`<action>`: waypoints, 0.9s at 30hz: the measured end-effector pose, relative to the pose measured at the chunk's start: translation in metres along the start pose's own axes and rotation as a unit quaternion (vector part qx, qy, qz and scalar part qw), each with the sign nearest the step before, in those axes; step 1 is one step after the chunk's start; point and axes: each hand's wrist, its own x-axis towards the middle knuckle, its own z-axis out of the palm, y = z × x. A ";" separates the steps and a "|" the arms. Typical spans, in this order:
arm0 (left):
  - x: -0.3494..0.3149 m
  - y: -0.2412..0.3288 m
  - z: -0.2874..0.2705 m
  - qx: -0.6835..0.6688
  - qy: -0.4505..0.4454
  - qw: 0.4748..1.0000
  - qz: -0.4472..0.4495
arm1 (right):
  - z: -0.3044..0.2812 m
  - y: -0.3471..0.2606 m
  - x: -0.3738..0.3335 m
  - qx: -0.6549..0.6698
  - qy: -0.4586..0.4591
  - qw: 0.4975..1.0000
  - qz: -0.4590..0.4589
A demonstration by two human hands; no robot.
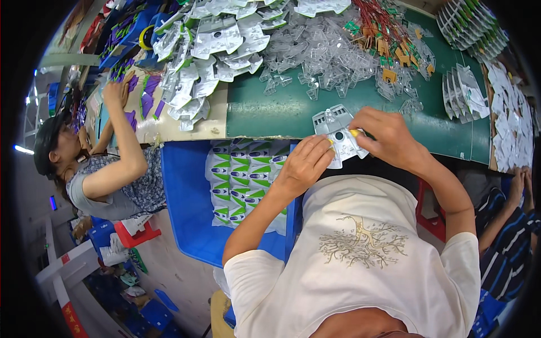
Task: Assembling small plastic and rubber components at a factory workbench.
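Note:
At the green table's front edge I hold a white and grey plastic shell (340, 136), its inner side with a dark round hole facing up. My left hand (307, 160) is closed on its left edge, fingers on top. My right hand (389, 135) is closed at its right edge, fingers curled and pinched there; any small part between the fingertips is hidden. Yellow covers show on a fingertip of each hand. Beyond my hands lies a heap of clear plastic parts (321, 50).
White shells (217, 39) are piled at the back left. Red wires with small boards (389, 34) lie at the back right, near stacked shells (465, 93). A blue bin (191, 225) left of me holds bagged white-green pieces (242, 180). Co-workers (112, 174) sit on both sides.

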 end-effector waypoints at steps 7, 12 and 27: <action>0.001 -0.012 0.002 -0.052 0.062 0.996 -0.049 | 0.014 0.008 0.005 -0.145 -0.146 0.978 -0.039; 0.026 -0.071 -0.016 0.082 0.201 0.951 -0.219 | 0.007 0.002 0.002 -0.135 -0.148 0.979 -0.039; 0.009 -0.038 -0.013 0.134 0.048 0.975 -0.171 | 0.001 -0.004 -0.007 -0.127 -0.127 0.983 0.027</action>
